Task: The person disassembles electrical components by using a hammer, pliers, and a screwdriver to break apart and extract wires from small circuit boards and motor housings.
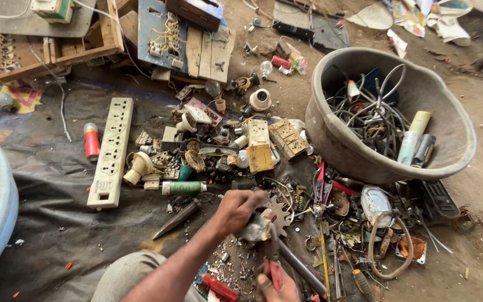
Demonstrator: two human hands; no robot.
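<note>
Gripping metal part [255, 228], left hand [236, 210]; pliers [272, 260] right hand [278, 288].

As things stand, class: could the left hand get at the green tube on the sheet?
Probably not straight away. The left hand is closed on a small metal part. The green tube lies close by on the dark sheet, with nothing over it, so the path looks free once the hand lets go.
</note>
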